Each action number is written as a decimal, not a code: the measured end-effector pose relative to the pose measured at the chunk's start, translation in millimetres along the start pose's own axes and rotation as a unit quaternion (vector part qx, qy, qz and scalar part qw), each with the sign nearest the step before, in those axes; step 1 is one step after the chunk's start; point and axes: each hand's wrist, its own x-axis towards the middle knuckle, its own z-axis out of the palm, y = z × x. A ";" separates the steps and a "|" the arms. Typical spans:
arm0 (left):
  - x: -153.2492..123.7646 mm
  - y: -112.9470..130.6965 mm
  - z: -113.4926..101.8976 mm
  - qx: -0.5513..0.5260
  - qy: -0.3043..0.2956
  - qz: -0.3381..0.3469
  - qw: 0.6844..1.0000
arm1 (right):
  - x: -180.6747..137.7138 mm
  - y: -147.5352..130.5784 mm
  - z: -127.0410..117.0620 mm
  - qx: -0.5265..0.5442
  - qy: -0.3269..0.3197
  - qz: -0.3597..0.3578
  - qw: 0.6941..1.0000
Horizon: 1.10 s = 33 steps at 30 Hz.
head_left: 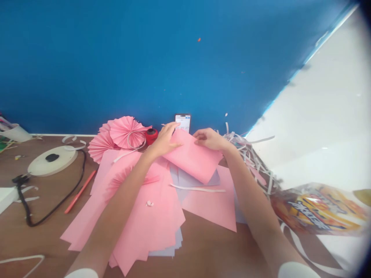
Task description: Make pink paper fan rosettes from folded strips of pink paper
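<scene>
Above the middle of the table, a pink sheet of paper is held tilted, its near corner over other sheets. My left hand is at its upper left edge, the thumb on the front and the fingers reaching up along the edge. At the upper right edge, my right hand has its curled fingers closed on the paper. Beneath lie a lilac sheet, another pink sheet and a thin white paper strip. Left of these spreads a stack of pink sheets, with a pleated pink piece partly behind my left forearm.
Pleated pink paper fans stand by the blue wall beside a red round object. A phone leans behind my hands. Shredded strips and a snack bag lie right. Left are a corded white disc and a red pen.
</scene>
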 end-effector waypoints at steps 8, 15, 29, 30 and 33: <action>1.8 5.4 1.2 0.110 -0.085 0.020 0.990 | -1.7 -11.1 10.0 -0.119 -0.028 -0.060 0.991; -2.8 -6.4 -7.3 0.184 -0.088 -0.062 0.977 | -1.7 5.2 -12.4 -0.301 0.013 0.089 0.949; 0.1 11.7 27.8 0.178 -0.098 -0.012 0.979 | -5.5 -2.9 -12.5 -0.121 0.068 0.034 0.990; 0.3 12.4 26.4 0.167 -0.091 -0.019 0.982 | -6.4 -1.9 -14.8 -0.096 0.085 0.043 0.991; 0.1 15.2 20.0 0.122 -0.077 -0.030 0.989 | -8.7 3.0 -21.6 -0.021 0.107 0.090 0.990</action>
